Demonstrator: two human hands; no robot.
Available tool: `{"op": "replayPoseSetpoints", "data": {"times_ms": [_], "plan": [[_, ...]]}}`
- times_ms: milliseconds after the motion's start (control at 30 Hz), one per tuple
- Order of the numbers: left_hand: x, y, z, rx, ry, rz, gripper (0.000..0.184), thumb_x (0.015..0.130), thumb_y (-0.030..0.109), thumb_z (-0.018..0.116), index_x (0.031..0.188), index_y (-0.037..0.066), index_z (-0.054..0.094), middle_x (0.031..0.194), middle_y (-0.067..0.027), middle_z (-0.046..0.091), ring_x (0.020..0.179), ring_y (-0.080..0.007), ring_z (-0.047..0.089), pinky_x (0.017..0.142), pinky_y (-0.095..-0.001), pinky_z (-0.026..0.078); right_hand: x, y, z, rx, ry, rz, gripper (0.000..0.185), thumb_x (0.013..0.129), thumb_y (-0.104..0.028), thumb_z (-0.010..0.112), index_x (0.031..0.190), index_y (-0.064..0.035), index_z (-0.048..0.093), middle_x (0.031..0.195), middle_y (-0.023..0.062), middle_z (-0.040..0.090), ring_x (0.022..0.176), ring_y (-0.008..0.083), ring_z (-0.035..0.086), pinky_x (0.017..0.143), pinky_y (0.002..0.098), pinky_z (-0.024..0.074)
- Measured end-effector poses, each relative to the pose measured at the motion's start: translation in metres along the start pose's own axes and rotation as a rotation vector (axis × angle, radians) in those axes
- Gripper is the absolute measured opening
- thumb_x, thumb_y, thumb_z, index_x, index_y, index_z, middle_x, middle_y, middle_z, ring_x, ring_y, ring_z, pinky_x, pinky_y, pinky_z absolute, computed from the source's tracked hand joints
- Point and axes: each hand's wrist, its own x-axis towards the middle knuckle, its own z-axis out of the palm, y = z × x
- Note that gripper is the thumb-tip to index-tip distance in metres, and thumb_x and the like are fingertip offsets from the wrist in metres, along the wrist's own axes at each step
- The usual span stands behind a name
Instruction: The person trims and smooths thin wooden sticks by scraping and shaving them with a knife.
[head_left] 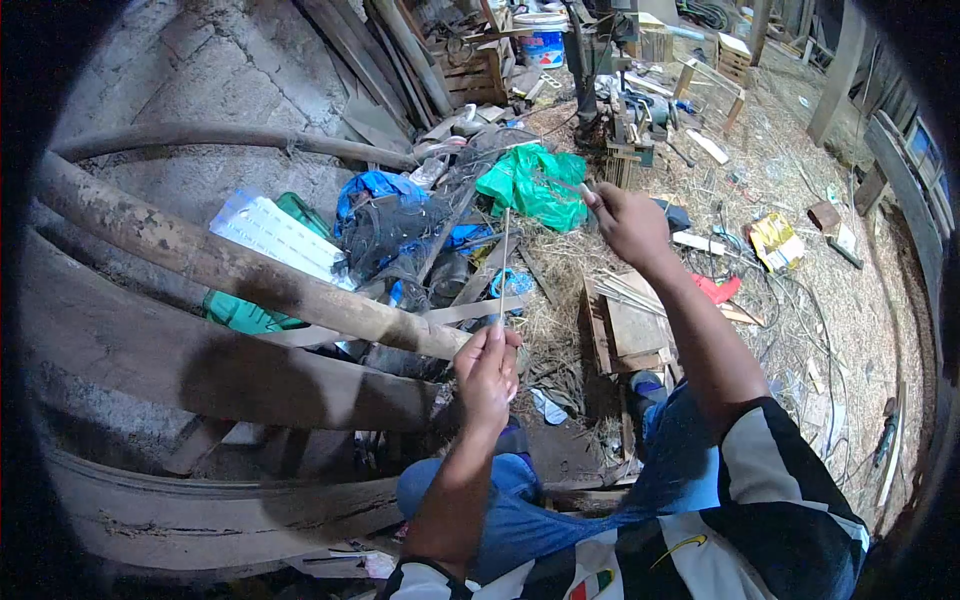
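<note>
My left hand (487, 372) is closed in a pinch on the lower end of a thin pale wooden stick (505, 262), which points up and away from me. My right hand (630, 228) is raised farther forward and to the right, its fingers wrapped round a thin blade-like tool (562, 184). The tool's dull narrow length points left across a green plastic bag (535, 190) lying behind it. Most of its handle is hidden in my fist. Stick and tool look apart.
A long wooden pole (250, 270) and heavy planks (200, 350) lie at left. Before my legs stands a wooden box (630, 330) with thin sticks on top. Cables (820, 300), a yellow bag (776, 243) and wood shavings cover the ground at right. A machine (620, 110) stands behind.
</note>
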Motion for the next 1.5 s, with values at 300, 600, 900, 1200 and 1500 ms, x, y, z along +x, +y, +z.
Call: {"op": "replayPoseSetpoints", "data": {"times_ms": [300,600,900,1200,1500], "plan": [[0.006,0.004,-0.006,-0.176,0.071,-0.016,0.031,0.105,0.029,0.048,0.100,0.002,0.064,0.049,0.0014,0.040,0.030,-0.0069,0.028,0.028,-0.0240,0.022,-0.057,-0.065,0.001,0.351,-0.136,-0.476,0.029,0.098,-0.038,0.054,0.093,-0.0101,0.059,0.073,0.0155,0.064,0.068,0.0405,0.063,0.058,0.0507,0.0474],[0.001,0.010,0.007,0.013,0.095,0.002,0.037,0.105,0.033,0.048,0.105,0.000,0.065,0.051,0.0015,0.042,0.032,-0.0068,0.029,0.029,-0.0250,0.024,-0.072,-0.075,0.011,0.258,-0.252,-0.519,0.027,0.098,-0.037,0.053,0.097,-0.0106,0.058,0.074,0.0145,0.065,0.068,0.0396,0.064,0.057,0.0528,0.0487],[0.003,0.004,0.006,0.153,0.064,0.132,0.033,0.104,0.030,0.053,0.108,0.000,0.066,0.054,0.0074,0.036,0.039,-0.0012,0.029,0.034,-0.0201,0.024,-0.073,-0.077,0.007,0.238,-0.253,-0.525,0.024,0.096,-0.035,0.056,0.096,-0.0109,0.060,0.076,0.0136,0.065,0.071,0.0384,0.065,0.058,0.0509,0.0487],[0.005,0.006,-0.007,0.049,-0.050,0.006,0.032,0.105,0.027,0.051,0.109,-0.002,0.065,0.053,0.0064,0.037,0.038,-0.0026,0.030,0.034,-0.0222,0.025,-0.065,-0.067,0.005,0.222,-0.238,-0.575,0.025,0.097,-0.037,0.053,0.098,-0.0130,0.061,0.077,0.0116,0.066,0.071,0.0366,0.067,0.058,0.0507,0.0506],[0.008,0.012,-0.008,-0.177,-0.126,-0.129,0.033,0.106,0.025,0.046,0.112,-0.004,0.061,0.050,0.0053,0.031,0.033,-0.0054,0.026,0.031,-0.0235,0.024,-0.059,-0.058,0.011,0.142,-0.216,-0.562,0.026,0.096,-0.038,0.055,0.097,-0.0126,0.062,0.079,0.0118,0.065,0.073,0.0370,0.065,0.058,0.0504,0.0484]]}}
